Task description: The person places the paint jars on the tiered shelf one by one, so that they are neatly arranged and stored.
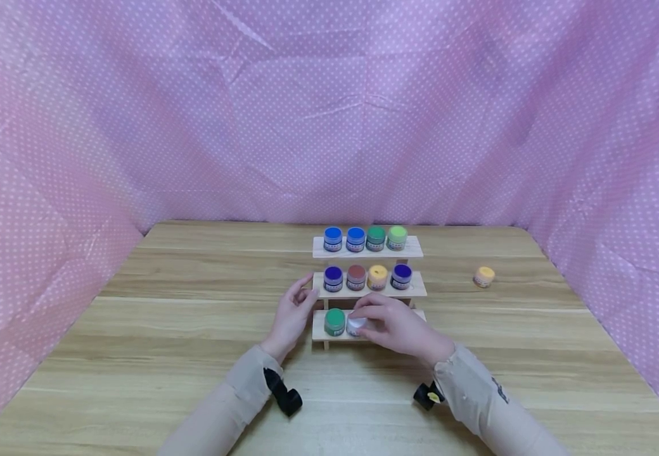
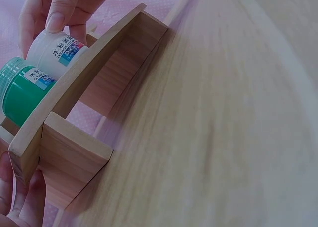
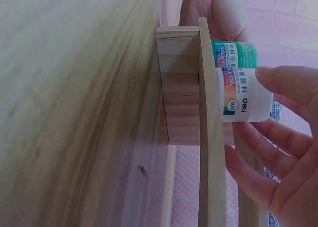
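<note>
My right hand [image 1: 395, 324] pinches a white gouache paint jar [image 3: 246, 95] between thumb and fingers, with the jar on the lowest step of a three-step wooden rack [image 1: 322, 335]. Just left of it on that step stands a green paint jar [image 2: 27, 90]. At the rack's left end, my left hand [image 1: 292, 315] holds the wood; its fingertips [image 2: 35, 194] show around the end of the lowest board in the left wrist view. The right hand covers the rest of the lowest step in the head view.
On the middle step stand purple [image 1: 333, 278], brown [image 1: 356, 277] and yellow [image 1: 377, 277] jars and another purple one. The top step bears blue [image 1: 332, 239], green [image 1: 376, 239] and light green [image 1: 397, 238] jars. A light orange jar [image 1: 484, 277] stands on the table [image 1: 192, 316] at right.
</note>
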The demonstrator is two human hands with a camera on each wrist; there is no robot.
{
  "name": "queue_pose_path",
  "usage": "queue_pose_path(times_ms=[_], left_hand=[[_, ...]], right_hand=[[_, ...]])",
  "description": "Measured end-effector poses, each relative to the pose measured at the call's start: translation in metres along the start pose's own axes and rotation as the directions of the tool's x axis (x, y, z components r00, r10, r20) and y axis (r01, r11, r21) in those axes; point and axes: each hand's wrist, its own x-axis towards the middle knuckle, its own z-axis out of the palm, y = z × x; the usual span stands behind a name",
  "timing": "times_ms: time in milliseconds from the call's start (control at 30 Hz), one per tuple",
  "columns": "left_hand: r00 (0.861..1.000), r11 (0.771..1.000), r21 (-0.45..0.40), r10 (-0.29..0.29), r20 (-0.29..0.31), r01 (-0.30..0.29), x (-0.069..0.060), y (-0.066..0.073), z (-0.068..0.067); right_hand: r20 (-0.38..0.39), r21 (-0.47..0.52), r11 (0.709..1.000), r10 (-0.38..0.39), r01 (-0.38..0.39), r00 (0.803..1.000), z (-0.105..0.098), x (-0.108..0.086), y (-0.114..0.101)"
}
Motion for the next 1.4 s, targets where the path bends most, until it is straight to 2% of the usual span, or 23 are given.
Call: queue_pose_path(times_ms=[200, 433, 667, 900, 1167, 1400], left_hand=[[1.000, 1.000, 0.001, -0.010, -0.001, 0.010, 0.001, 0.000, 0.000], [1.000, 1.000, -0.002, 0.000, 0.005, 0.000, 0.000, 0.001, 0.000], [1.000, 1.000, 0.001, -0.026, 0.009, 0.026, -0.001, 0.001, -0.001], [1.000, 1.000, 0.004, -0.020, 0.011, 0.020, 0.000, 0.000, -0.001], [1.000, 1.000, 0.014, -0.014, 0.019, 0.014, -0.001, 0.001, -0.001], [1.000, 1.000, 0.015, -0.020, 0.017, 0.020, -0.001, 0.002, -0.001]], right_hand=[[0.005, 0.010, 1.000, 0.019, -0.019, 1.000, 0.000, 0.000, 0.000], [-0.009, 0.010, 1.000, 0.005, -0.005, 1.000, 0.000, 0.000, 0.000], [-0.011, 0.026, 1.000, 0.008, -0.008, 1.000, 0.000, 0.000, 0.000], [-0.013, 0.037, 0.999, 0.013, -0.013, 1.000, -0.004, 0.001, 0.001], [-0.048, 0.036, 0.998, -0.051, 0.053, 0.998, -0.011, -0.005, 0.003], [-0.068, 0.025, 1.000, 0.012, -0.010, 0.998, -0.018, -0.018, 0.006]])
